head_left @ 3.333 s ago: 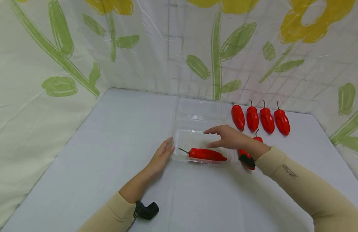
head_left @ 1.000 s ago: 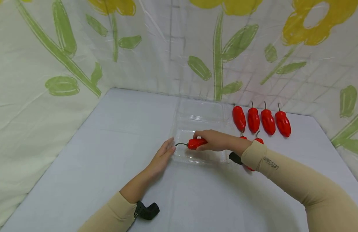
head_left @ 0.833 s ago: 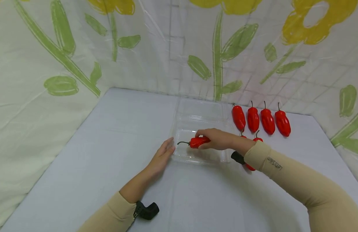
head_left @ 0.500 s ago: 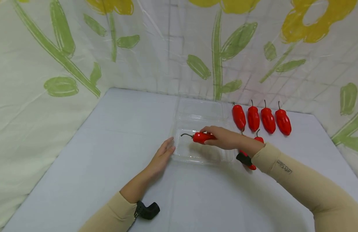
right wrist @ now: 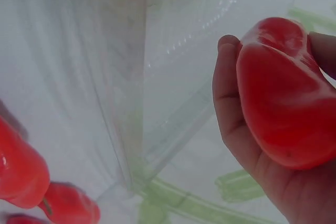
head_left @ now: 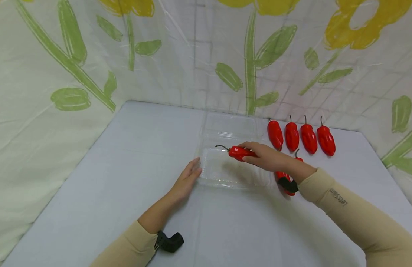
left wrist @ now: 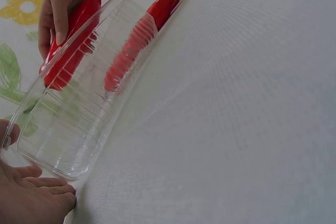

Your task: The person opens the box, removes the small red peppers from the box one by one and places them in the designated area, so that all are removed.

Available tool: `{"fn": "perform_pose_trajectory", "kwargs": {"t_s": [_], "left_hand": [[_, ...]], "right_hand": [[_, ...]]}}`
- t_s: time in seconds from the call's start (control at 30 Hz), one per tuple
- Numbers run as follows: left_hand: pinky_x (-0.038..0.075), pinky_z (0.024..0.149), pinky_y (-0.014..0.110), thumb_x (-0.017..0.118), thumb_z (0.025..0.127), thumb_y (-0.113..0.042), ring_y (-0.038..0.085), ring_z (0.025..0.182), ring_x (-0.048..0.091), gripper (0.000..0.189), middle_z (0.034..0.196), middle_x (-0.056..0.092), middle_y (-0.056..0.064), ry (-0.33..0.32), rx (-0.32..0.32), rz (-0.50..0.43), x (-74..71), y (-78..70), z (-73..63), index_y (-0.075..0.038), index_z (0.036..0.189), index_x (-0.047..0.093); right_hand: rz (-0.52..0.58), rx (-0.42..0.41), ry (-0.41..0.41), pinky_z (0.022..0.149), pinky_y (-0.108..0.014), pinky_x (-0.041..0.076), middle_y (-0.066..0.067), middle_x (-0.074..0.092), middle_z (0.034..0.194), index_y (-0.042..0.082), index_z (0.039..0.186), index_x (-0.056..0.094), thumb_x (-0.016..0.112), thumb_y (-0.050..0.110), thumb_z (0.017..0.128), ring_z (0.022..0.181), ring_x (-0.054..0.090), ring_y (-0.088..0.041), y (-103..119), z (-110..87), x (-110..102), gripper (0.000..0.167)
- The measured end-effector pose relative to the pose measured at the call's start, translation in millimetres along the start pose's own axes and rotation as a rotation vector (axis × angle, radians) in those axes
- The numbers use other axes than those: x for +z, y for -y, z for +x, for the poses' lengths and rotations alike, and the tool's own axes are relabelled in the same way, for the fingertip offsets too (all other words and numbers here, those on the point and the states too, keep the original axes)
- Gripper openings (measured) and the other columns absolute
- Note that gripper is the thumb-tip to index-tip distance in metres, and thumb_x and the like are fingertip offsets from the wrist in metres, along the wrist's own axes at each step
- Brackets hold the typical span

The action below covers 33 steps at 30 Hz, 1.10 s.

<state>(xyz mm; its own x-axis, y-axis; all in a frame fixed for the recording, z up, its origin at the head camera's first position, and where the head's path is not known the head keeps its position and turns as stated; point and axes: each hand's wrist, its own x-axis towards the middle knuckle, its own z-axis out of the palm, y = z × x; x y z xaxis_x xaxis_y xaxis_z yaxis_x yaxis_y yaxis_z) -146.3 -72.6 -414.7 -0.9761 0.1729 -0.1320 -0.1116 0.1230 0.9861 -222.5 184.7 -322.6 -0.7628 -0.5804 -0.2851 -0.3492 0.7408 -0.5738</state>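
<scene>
My right hand (head_left: 264, 157) grips a red pepper (head_left: 237, 152) over the clear plastic box (head_left: 206, 163), its stem pointing left. In the right wrist view the fingers (right wrist: 228, 93) and thumb wrap the broad body of that pepper (right wrist: 286, 93). My left hand (head_left: 186, 178) rests against the left end of the box, fingers fairly straight. The left wrist view shows this hand (left wrist: 31, 198) with its fingers at the corner of the box (left wrist: 58, 150) and the thumb at the rim. The box's lid (head_left: 231, 124) lies folded back behind it.
Several red peppers (head_left: 291, 137) lie in a row at the back right of the table. Nearer, two more peppers (head_left: 282, 176) lie beside the box, partly hidden by my right arm and its black wrist camera (head_left: 287, 184). A flowered curtain (head_left: 179, 55) hangs behind the table.
My right hand first hovered over the pepper lying in the box, then took hold of it. It has since moved up, back and to the right with it. The left hand stays put.
</scene>
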Motion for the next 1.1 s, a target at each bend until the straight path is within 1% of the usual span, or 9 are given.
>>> {"fn": "perform_pose_trajectory", "kwargs": {"t_s": [0.1, 0.27, 0.43, 0.67, 0.83, 0.97, 1.1], "left_hand": [[0.014, 0.116, 0.048, 0.038, 0.099, -0.016, 0.034, 0.143, 0.016, 0.051, 0.152, 0.021, 0.022, -0.003, 0.0, 0.005, -0.1, -0.2, 0.1, 0.0, 0.145, 0.023], [0.015, 0.116, 0.048, 0.038, 0.099, -0.016, 0.035, 0.142, 0.017, 0.051, 0.152, 0.021, 0.023, -0.003, 0.001, 0.001, -0.2, 0.6, 0.5, 0.0, 0.145, 0.022], [0.014, 0.116, 0.048, 0.038, 0.099, -0.017, 0.035, 0.142, 0.017, 0.051, 0.152, 0.021, 0.022, 0.003, 0.002, -0.005, 0.3, 1.0, 0.2, 0.0, 0.146, 0.022], [0.015, 0.116, 0.049, 0.038, 0.099, -0.017, 0.035, 0.142, 0.018, 0.051, 0.152, 0.022, 0.023, 0.002, -0.001, -0.004, 0.9, 0.8, -0.3, -0.001, 0.145, 0.023], [0.016, 0.115, 0.049, 0.039, 0.099, -0.018, 0.035, 0.142, 0.018, 0.051, 0.152, 0.022, 0.023, -0.003, 0.002, 0.002, 0.5, 1.9, 0.3, -0.001, 0.145, 0.023], [0.015, 0.116, 0.049, 0.039, 0.099, -0.018, 0.035, 0.142, 0.018, 0.052, 0.152, 0.022, 0.022, 0.003, 0.002, 0.002, 0.3, 2.7, 0.6, -0.001, 0.145, 0.023], [0.015, 0.116, 0.049, 0.039, 0.099, -0.018, 0.034, 0.142, 0.018, 0.052, 0.152, 0.022, 0.022, 0.001, 0.001, 0.002, 0.6, 2.6, 1.1, -0.001, 0.145, 0.023]], "right_hand": [[0.01, 0.01, -0.014, 0.088, -0.042, 0.051, -0.014, 0.052, 0.128, 0.009, 0.139, 0.038, 0.057, 0.022, 0.092, 0.115, 0.047, -0.03, -1.9, -1.6, -1.5, 0.054], [0.026, 0.022, -0.028, 0.088, -0.041, 0.051, -0.014, 0.05, 0.129, 0.008, 0.14, 0.036, 0.057, 0.023, 0.092, 0.116, 0.046, -0.031, -7.2, -4.7, -1.5, 0.055], [0.047, 0.043, -0.053, 0.086, -0.04, 0.052, -0.013, 0.051, 0.129, 0.011, 0.14, 0.037, 0.06, 0.024, 0.09, 0.116, 0.046, -0.03, -11.9, -10.7, -2.7, 0.056], [0.043, 0.056, -0.102, 0.082, -0.039, 0.052, -0.013, 0.051, 0.129, 0.015, 0.142, 0.037, 0.061, 0.025, 0.089, 0.114, 0.047, -0.03, -19.3, -24.2, -9.0, 0.058], [0.064, 0.118, -0.13, 0.082, -0.04, 0.053, -0.013, 0.049, 0.131, 0.019, 0.143, 0.036, 0.06, 0.027, 0.09, 0.117, 0.045, -0.032, -26.9, -34.7, -13.6, 0.059], [0.071, 0.156, -0.147, 0.081, -0.041, 0.055, -0.016, 0.048, 0.131, 0.019, 0.144, 0.034, 0.061, 0.028, 0.089, 0.119, 0.042, -0.035, -34.4, -41.7, -16.9, 0.061], [0.09, 0.173, -0.148, 0.081, -0.042, 0.054, -0.017, 0.046, 0.133, 0.017, 0.145, 0.031, 0.059, 0.029, 0.09, 0.119, 0.041, -0.036, -42.8, -47.2, -19.8, 0.063]]}}
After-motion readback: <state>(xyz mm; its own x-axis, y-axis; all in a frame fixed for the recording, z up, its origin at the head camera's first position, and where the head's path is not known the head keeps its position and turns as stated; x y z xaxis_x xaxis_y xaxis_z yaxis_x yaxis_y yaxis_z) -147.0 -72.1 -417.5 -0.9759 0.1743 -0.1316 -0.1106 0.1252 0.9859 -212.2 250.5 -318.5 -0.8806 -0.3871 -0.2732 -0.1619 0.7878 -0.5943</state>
